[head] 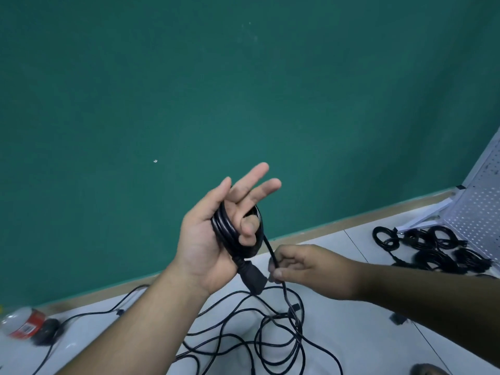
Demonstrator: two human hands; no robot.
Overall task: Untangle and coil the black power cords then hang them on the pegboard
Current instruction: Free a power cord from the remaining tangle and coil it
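My left hand [211, 239] is raised palm-up with a black power cord coil [230, 231] wound round its fingers; one finger curls over the loops and the others stick out straight. The cord's plug [253, 278] hangs below the palm. My right hand [300, 266] pinches the same cord's free strand [270, 250] just right of the coil. Below both hands, loose tangled black cords [243, 334] sprawl over the white floor. A white pegboard [476, 209] leans at the far right.
Several coiled black cords [433, 247] lie heaped on the floor beside the pegboard's foot. A plastic bottle with a red label [24, 323] and a dark mouse-like object [46, 331] lie at the lower left. A green wall [243, 90] rises behind.
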